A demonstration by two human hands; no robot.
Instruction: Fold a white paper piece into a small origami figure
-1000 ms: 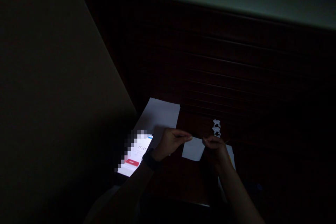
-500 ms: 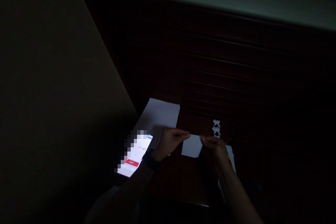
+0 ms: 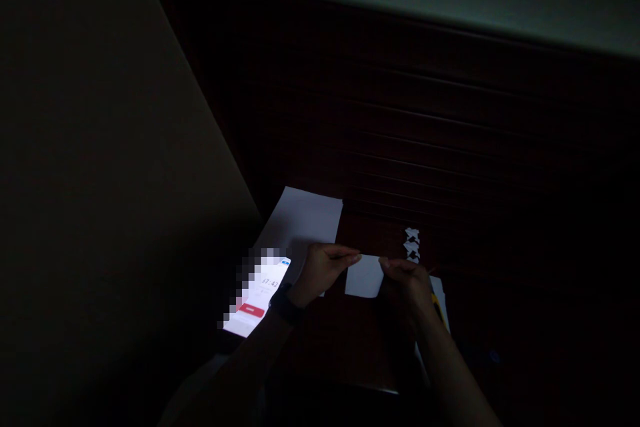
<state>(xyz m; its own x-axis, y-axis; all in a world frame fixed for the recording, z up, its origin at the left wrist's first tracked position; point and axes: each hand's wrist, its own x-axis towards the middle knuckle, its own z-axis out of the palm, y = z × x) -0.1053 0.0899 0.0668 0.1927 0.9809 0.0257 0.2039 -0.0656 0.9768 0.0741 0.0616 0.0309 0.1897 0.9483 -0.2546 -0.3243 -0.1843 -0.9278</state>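
Observation:
A small, nearly square piece of white paper (image 3: 364,278) is held up over the dark table by its two top corners. My left hand (image 3: 323,270), with a dark watch on the wrist, pinches the upper left corner. At the upper right corner, the fingers of my right hand (image 3: 409,280) are closed on the same paper. Just beyond my right hand lie several small folded white paper pieces (image 3: 412,243) in a column. Larger white sheets (image 3: 307,217) lie beyond my left hand, partly covered by it.
A lit phone (image 3: 257,300) showing a timer stands beside my left wrist. Under my right forearm are more white paper (image 3: 443,290) and something yellow (image 3: 439,303), mostly hidden. A pale wall (image 3: 100,147) borders the left, dark slatted wood the back. The room is very dim.
Both hands keep their hold, and the small paper has shifted up very slightly. The phone's timer has advanced by one second.

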